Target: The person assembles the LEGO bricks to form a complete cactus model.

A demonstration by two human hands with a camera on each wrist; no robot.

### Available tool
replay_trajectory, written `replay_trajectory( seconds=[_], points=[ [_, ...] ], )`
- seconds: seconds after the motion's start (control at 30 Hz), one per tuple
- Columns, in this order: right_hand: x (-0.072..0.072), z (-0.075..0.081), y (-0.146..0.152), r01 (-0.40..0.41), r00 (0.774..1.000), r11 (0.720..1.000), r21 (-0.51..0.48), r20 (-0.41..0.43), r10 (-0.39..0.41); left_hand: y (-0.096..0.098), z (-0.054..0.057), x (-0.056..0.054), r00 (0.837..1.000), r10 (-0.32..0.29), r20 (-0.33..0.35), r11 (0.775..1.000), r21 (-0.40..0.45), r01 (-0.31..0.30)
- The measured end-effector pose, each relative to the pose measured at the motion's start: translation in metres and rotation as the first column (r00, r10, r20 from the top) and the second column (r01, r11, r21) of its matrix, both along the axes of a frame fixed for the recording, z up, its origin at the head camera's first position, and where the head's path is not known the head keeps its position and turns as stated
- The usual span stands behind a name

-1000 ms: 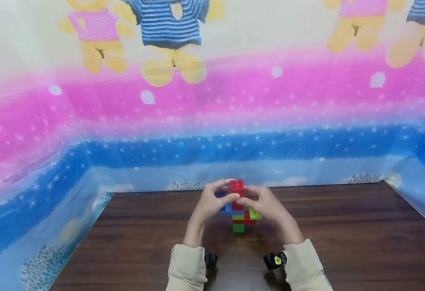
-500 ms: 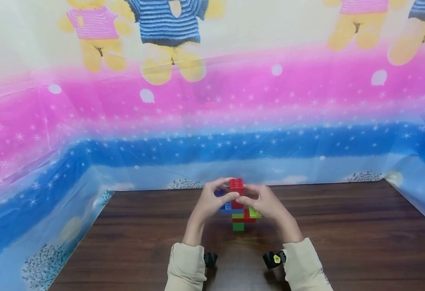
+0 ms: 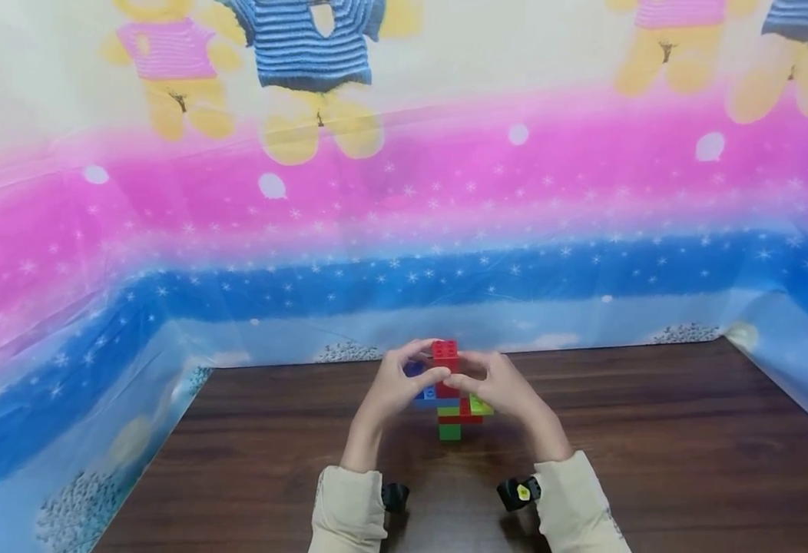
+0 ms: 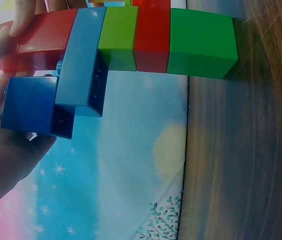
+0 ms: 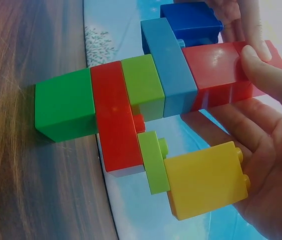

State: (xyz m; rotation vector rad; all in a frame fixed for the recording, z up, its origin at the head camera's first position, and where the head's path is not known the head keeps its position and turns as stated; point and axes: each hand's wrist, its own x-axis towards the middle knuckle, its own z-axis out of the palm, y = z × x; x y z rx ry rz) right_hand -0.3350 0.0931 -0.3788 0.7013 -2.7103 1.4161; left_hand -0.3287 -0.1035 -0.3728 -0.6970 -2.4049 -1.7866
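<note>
A tower of toy building bricks stands upright on the table, with a green brick (image 3: 449,432) at its foot. Above it come a red brick (image 5: 116,120), a lime brick (image 5: 143,85), a light blue brick (image 4: 81,60) and a red brick (image 5: 215,65). At the top, the left hand (image 3: 395,382) and right hand (image 3: 505,384) pinch the top red brick (image 3: 445,352) from both sides, thumbs in front. A dark blue brick (image 4: 31,102) sits on the light blue one's left end. On the right, a thin lime brick (image 5: 153,165) bears a yellow brick (image 5: 205,177).
The brown wooden table (image 3: 273,461) reaches back to a printed cloth (image 3: 376,284) that hangs behind and along its sides. Black wrist cameras (image 3: 517,494) sit under both cream sleeves (image 3: 577,503), close over the tabletop.
The head view shifts slightly, so everything sits a little further left in it. Both hands keep the same hold on the top red brick.
</note>
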Motion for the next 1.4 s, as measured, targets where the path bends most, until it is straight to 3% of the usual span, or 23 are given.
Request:
replay_trajectory(
  seconds=[0.37, 0.5, 0.73, 0.9, 1.1, 1.4],
  points=[
    [0.000, 0.000, -0.001, 0.019, 0.999, 0.998, 0.057, -0.027, -0.017, 0.001, -0.002, -0.001, 0.999, 0.022, -0.043, 1.000, -0.022, -0.023],
    [0.000, -0.001, 0.000, 0.028, 0.998, 0.997, 0.070, -0.065, -0.023, 0.004, 0.003, 0.004, 0.998, 0.032, -0.048, 0.999, -0.023, -0.033],
    [-0.003, -0.004, 0.004, 0.033, 0.994, 0.999, 0.041, -0.101, -0.029, 0.011, -0.002, 0.000, 0.995, 0.051, -0.088, 0.997, -0.052, -0.056],
    [-0.005, -0.006, 0.004, 0.044, 0.989, 0.998, 0.033, -0.141, -0.039, 0.012, -0.004, 0.000, 0.988, 0.095, -0.122, 0.992, -0.075, -0.104],
    [-0.005, -0.009, 0.004, 0.060, 0.989, 0.998, -0.001, -0.132, -0.060, 0.009, -0.003, 0.003, 0.983, 0.113, -0.146, 0.991, -0.062, -0.123],
    [-0.004, -0.007, 0.006, 0.094, 0.990, 0.993, -0.068, -0.100, -0.100, 0.005, -0.005, 0.002, 0.978, 0.113, -0.178, 0.984, -0.118, -0.135]
  ],
)
